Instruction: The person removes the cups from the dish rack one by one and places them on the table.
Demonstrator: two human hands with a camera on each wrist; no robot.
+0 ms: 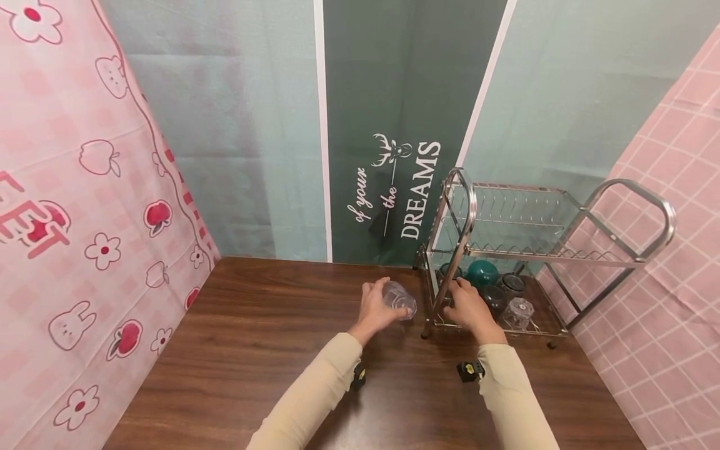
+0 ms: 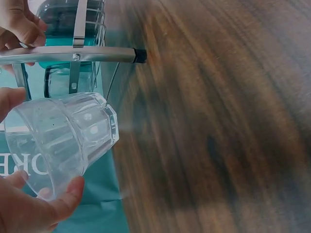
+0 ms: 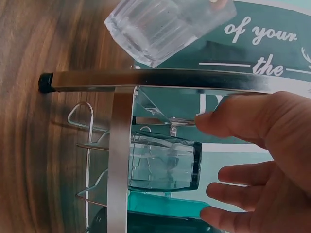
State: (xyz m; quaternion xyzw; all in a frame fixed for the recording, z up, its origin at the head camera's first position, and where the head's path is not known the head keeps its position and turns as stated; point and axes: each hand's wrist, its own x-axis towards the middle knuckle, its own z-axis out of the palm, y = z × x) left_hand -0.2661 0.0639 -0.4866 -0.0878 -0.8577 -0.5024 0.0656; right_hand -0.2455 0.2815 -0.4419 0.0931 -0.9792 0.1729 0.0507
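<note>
My left hand holds a clear faceted cup above the table, just left of a metal dish rack. In the left wrist view the cup is tilted, with thumb and fingers around its wide rim. My right hand reaches in at the rack's lower tier. The right wrist view shows its fingers spread and relaxed, close to the rim of a clear greenish glass. No contact with that glass is visible. A teal cup stands beyond the right hand.
The two-tier dish rack stands at the table's right side. On its lower tier are a clear faceted glass and dark glasses. The rack's left upright runs between the two hands. Wooden table extends left; curtains hang behind.
</note>
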